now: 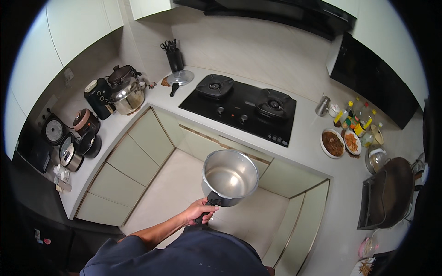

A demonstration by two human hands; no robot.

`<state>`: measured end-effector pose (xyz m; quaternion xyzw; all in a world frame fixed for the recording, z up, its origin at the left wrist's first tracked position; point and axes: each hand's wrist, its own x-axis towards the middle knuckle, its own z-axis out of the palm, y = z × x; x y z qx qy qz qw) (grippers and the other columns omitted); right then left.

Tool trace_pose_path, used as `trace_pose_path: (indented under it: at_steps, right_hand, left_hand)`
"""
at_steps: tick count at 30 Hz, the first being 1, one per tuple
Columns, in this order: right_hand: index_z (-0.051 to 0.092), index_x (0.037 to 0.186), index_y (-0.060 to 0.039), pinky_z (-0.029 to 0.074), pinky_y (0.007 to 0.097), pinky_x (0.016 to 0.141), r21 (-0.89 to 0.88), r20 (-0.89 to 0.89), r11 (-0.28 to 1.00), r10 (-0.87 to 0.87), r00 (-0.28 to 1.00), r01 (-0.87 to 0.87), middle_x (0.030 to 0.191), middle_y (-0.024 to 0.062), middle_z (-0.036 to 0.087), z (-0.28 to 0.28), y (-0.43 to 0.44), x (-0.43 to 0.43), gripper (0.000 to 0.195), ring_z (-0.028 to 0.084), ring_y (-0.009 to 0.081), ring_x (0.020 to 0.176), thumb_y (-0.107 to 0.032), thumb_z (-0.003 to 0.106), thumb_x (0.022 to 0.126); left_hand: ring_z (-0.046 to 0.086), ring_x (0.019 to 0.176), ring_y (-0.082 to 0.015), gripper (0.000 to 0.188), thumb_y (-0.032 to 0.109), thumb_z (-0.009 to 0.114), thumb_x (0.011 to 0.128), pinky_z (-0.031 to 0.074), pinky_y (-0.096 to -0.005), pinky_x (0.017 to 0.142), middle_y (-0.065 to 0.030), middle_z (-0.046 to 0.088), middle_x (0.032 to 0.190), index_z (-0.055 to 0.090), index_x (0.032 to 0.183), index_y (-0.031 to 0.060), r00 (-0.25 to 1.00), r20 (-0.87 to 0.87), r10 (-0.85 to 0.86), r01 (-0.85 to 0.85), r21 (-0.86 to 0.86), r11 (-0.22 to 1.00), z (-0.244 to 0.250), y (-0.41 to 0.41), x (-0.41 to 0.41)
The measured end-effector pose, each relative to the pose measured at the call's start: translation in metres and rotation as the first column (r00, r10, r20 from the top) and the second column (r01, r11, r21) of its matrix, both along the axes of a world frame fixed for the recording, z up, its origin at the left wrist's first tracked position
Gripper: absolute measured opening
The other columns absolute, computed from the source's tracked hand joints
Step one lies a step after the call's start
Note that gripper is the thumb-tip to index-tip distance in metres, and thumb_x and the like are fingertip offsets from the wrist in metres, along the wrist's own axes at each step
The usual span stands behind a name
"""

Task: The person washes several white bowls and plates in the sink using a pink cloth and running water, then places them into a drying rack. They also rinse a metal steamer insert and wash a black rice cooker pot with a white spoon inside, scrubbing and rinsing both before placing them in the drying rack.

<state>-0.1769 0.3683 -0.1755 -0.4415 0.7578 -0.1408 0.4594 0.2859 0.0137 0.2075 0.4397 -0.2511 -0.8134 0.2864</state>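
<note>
My left hand (202, 211) is closed around the black handle of a metal pressure-cooker pot (230, 174) without its lid. The pot hangs over the floor in front of my body, and its inside shows no food. My right hand is out of view. Beyond the pot lies a black gas hob (238, 107) with two burners, neither bearing a pan. A round lid (182, 77) rests on the counter left of the hob, and a black handle (174, 89) extends beside it.
On the left counter are a steel pot (127, 98), an air fryer (98, 98), a rice cooker (71, 153) and a black inner pot (89, 145). On the right stand two plates of food (332, 143), several bottles (361, 124) and a large wok (397, 193).
</note>
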Motion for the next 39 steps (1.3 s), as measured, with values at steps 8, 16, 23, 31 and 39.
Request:
trace_pose_path:
  at_steps: [8, 16, 23, 31, 39]
  right_hand:
    - [0.061, 0.068, -0.0044, 0.040, 0.0406, 0.054, -0.208, -0.012, 0.973, 0.101, 0.995, -0.102, 0.058, 0.0085, 0.053, 0.030, -0.076, 0.078, 0.031, 0.042, 0.0240, 0.054, -0.030, 0.061, 0.085]
    - [0.066, 0.106, 0.0053, 0.057, 0.0360, 0.058, 0.339, 0.532, 0.917, -0.372, 0.761, 0.212, 0.078, 0.0152, 0.068, -0.004, -0.289, 0.154, 0.031, 0.068, 0.0239, 0.066, -0.020, 0.066, 0.089]
    - [0.061, 0.114, 0.0003, 0.057, 0.0346, 0.058, 0.110, 0.467, 0.991, 0.015, 0.884, -0.074, 0.089, 0.0147, 0.068, 0.185, -0.526, 0.344, 0.024, 0.069, 0.0256, 0.071, -0.016, 0.058, 0.096]
    - [0.059, 0.119, -0.0003, 0.053, 0.0295, 0.061, -0.023, 0.683, 0.925, 0.291, 0.670, -0.379, 0.096, 0.0124, 0.068, 0.304, -0.769, 0.565, 0.031, 0.067, 0.0193, 0.076, -0.020, 0.061, 0.095]
    - [0.040, 0.135, 0.0068, 0.056, 0.0304, 0.058, -0.296, 0.436, 0.928, 0.341, 0.833, -0.224, 0.087, 0.0133, 0.064, 0.283, -1.001, 0.731, 0.061, 0.064, 0.0201, 0.064, -0.012, 0.071, 0.085]
  left_hand:
    - [0.045, 0.045, -0.0074, 0.019, 0.012, 0.066, 0.091, 0.036, -0.0244, 0.040, 0.0002, 0.050, 0.066, 0.049, 0.099, 0.0077, 0.997, -0.076, 0.020, -0.022, -0.023, 0.999, -0.003, -0.044, 0.131]
    - [0.045, 0.042, -0.0099, 0.023, 0.008, 0.066, 0.088, 0.038, -0.0274, 0.038, -0.0020, 0.050, 0.061, 0.051, 0.105, 0.0038, 0.981, 0.015, 0.191, -0.188, -0.139, 0.972, 0.004, -0.071, 0.277]
    - [0.047, 0.040, -0.0112, 0.019, 0.009, 0.067, 0.088, 0.040, -0.0278, 0.037, -0.0022, 0.050, 0.056, 0.050, 0.098, 0.0052, 0.889, 0.029, 0.457, -0.449, -0.144, 0.882, -0.008, -0.068, 0.350]
    - [0.047, 0.039, -0.0134, 0.025, 0.004, 0.066, 0.085, 0.041, -0.0293, 0.038, -0.0043, 0.051, 0.055, 0.051, 0.104, 0.0030, 0.681, 0.099, 0.725, -0.723, -0.063, 0.688, -0.015, -0.066, 0.376]
    - [0.048, 0.036, -0.0168, 0.023, -0.001, 0.065, 0.080, 0.040, -0.0314, 0.035, -0.0081, 0.053, 0.056, 0.052, 0.099, 0.0001, 0.488, 0.141, 0.862, -0.865, -0.057, 0.499, -0.017, -0.114, 0.373]
